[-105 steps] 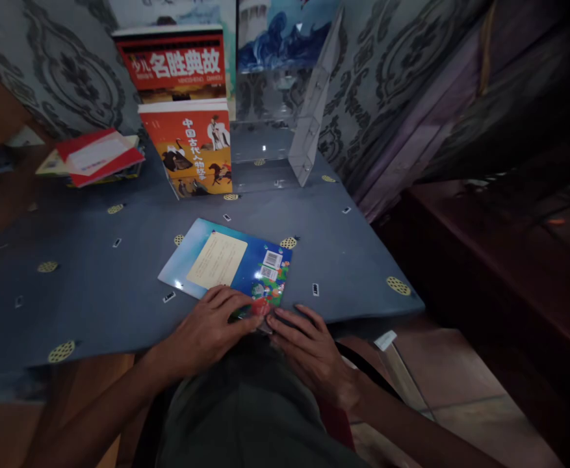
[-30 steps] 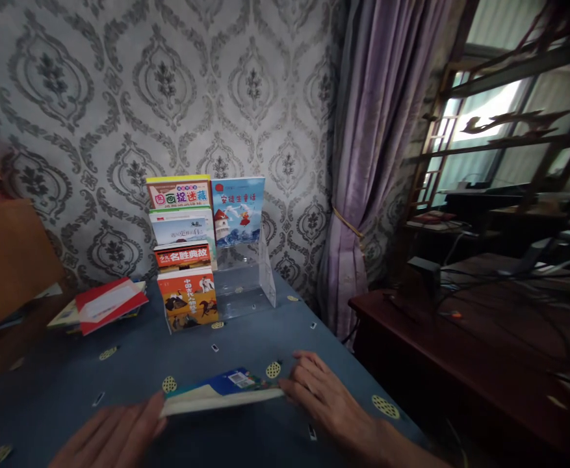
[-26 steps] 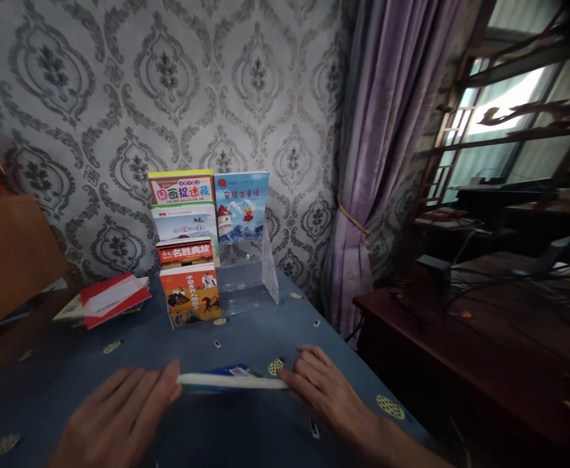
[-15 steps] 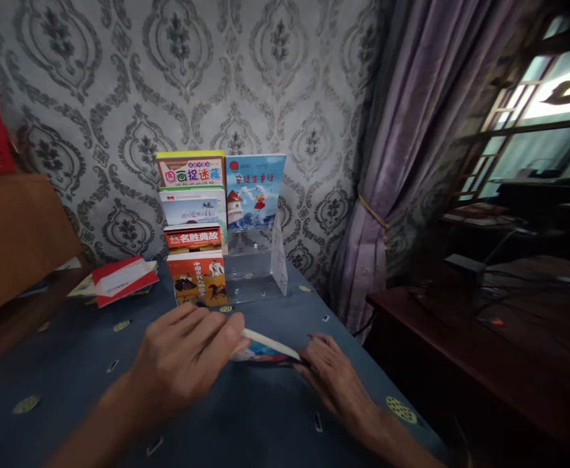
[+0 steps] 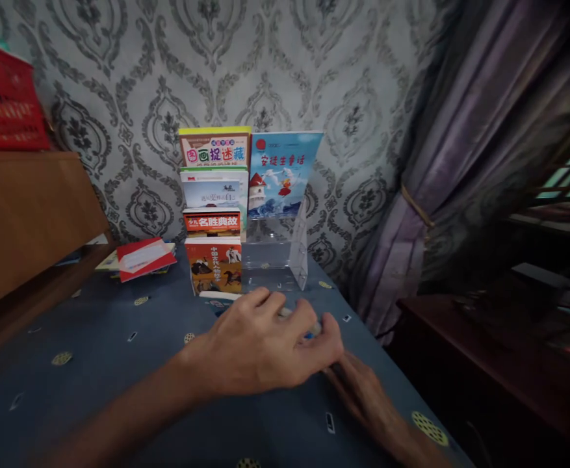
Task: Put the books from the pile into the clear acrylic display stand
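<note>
My left hand [image 5: 270,341] reaches across the middle, its fingers curled round a book. White page edge and dark cover of the book [image 5: 219,298] stick out beyond my knuckles, and a bit of blue shows between the fingers. Behind my left thumb is my right hand [image 5: 362,387], low on the right; its fingers are hidden, so its grip does not show. A clear acrylic book stand [image 5: 270,257] stands just beyond the hands. Children's books fill its left side in steps, with an orange-red book [image 5: 215,266] lowest. A blue storybook [image 5: 283,172] rests at the top right.
A red book [image 5: 145,258] lies on a small pile at the left of the blue-grey tablecloth [image 5: 119,377]. A brown box [image 5: 31,221] and a red container [image 5: 6,97] stand far left. Right of the table are a purple curtain [image 5: 401,240] and dark red furniture [image 5: 440,351].
My left hand has moved right along the book, close to my right hand, and now covers most of it. The view has turned a little to the left.
</note>
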